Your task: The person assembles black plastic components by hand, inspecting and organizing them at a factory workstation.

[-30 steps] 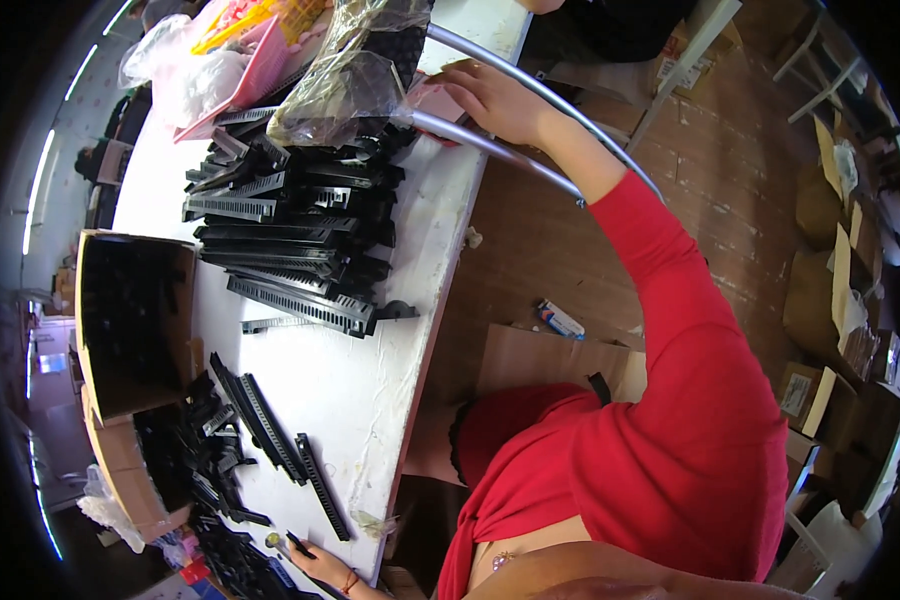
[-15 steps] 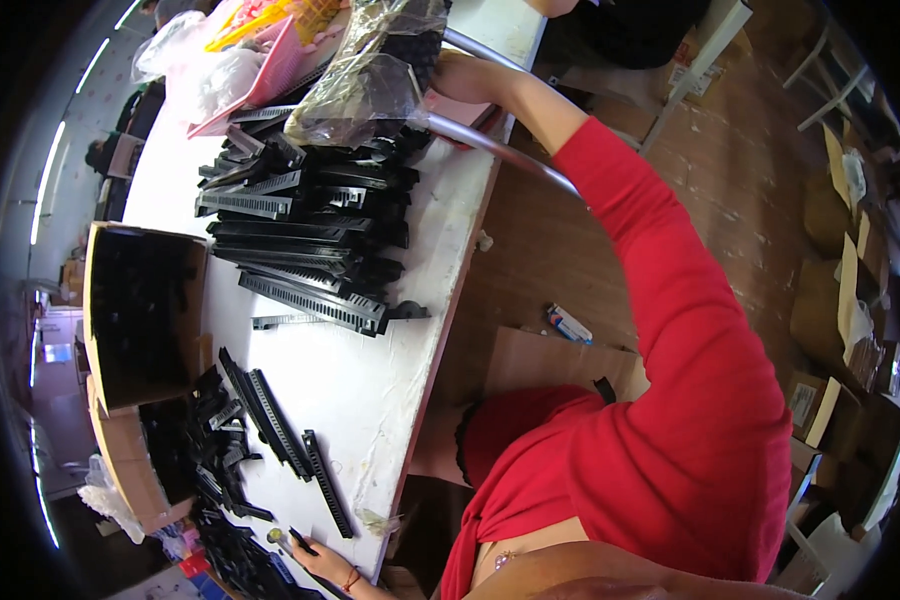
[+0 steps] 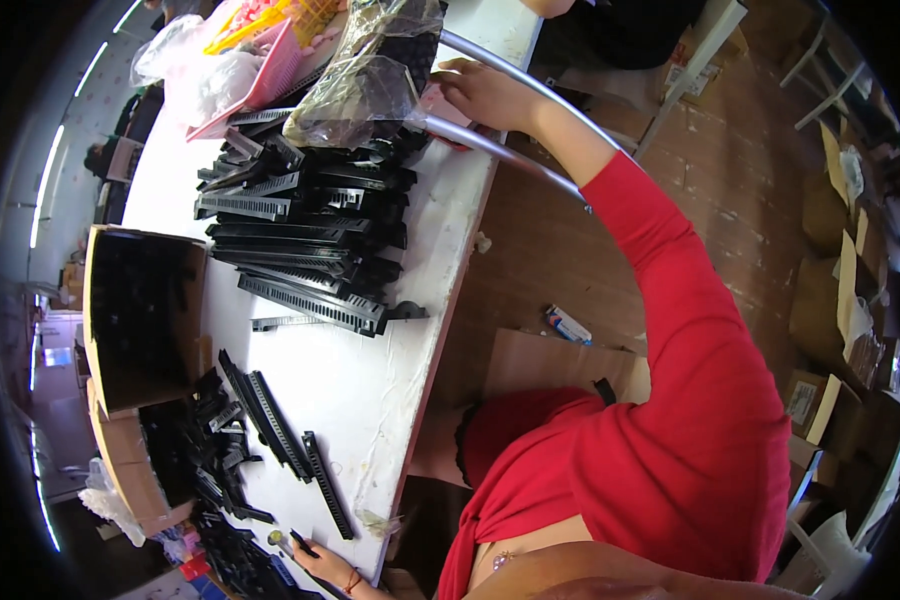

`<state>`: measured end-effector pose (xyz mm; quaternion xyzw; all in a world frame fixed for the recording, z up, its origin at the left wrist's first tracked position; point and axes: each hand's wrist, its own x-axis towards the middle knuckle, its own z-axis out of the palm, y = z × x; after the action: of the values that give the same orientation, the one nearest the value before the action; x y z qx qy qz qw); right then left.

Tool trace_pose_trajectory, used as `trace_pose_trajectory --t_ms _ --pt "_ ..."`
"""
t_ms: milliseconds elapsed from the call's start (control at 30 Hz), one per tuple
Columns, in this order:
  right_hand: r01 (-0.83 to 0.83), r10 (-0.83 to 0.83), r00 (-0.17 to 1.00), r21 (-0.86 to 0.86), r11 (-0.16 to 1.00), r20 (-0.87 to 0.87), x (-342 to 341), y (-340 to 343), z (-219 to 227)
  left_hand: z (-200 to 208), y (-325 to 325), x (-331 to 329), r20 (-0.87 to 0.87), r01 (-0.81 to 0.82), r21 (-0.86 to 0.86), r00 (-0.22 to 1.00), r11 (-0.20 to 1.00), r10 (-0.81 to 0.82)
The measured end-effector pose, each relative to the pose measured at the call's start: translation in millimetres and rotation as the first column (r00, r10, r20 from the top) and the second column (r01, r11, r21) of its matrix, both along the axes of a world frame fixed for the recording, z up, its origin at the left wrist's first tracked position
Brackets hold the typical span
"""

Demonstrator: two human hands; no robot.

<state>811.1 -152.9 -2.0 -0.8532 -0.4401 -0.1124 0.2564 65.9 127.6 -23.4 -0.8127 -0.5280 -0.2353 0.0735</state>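
Observation:
At the far end of the white table (image 3: 355, 400), my right hand (image 3: 490, 95) hovers between two silver metal tubes (image 3: 510, 155). Its fingers are loosely bent and apart, above a small pink thing (image 3: 436, 104) partly hidden by the hand. Beside it sits a dark block wrapped in clear yellowish plastic (image 3: 355, 85). Down at the lower left, my left hand (image 3: 328, 568) pinches a small black piece (image 3: 304, 543), its exact kind too small to make out. Near that hand lie slotted black plastic strips (image 3: 327, 485).
A large pile of slotted black strips (image 3: 310, 235) covers the table's middle. Open cardboard boxes (image 3: 98, 330) line its left edge, with more black parts beside them. A pink basket (image 3: 270, 75) stands at the far left. Cardboard boxes (image 3: 820, 300) are stacked at right.
My right hand has drawn back to the right, away from the plastic-wrapped block, and its fingers now show. My left hand stays where it was with the black piece.

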Motion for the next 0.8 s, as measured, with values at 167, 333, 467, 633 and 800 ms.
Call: trace_pose_trajectory --t_ms 167,333,467,633,800 --pt "0.025 0.18 0.808 -0.339 0.941 0.561 13 13 2 -2 -3 -5 0.022 -0.014 -0.012 1.0 1.0 0.014" --pt "-0.098 0.332 0.762 -0.409 0.907 0.555 13 8 -2 4 -9 9 0.052 0.006 -0.085 0.999 0.996 -0.001" --pt "-0.082 0.085 0.994 0.048 0.995 -0.066 -14 8 11 7 -2 -1 0.03 0.02 -0.074 0.999 0.997 -0.018" --pt "-0.285 0.276 0.945 0.031 0.958 0.175 -29 10 7 4 1 -5 0.032 -0.031 -0.102 0.999 0.994 0.035" --pt "-0.021 0.042 0.995 0.208 0.978 -0.093 -7 4 -15 -5 14 -13 -0.005 0.038 -0.066 0.999 0.997 -0.038"
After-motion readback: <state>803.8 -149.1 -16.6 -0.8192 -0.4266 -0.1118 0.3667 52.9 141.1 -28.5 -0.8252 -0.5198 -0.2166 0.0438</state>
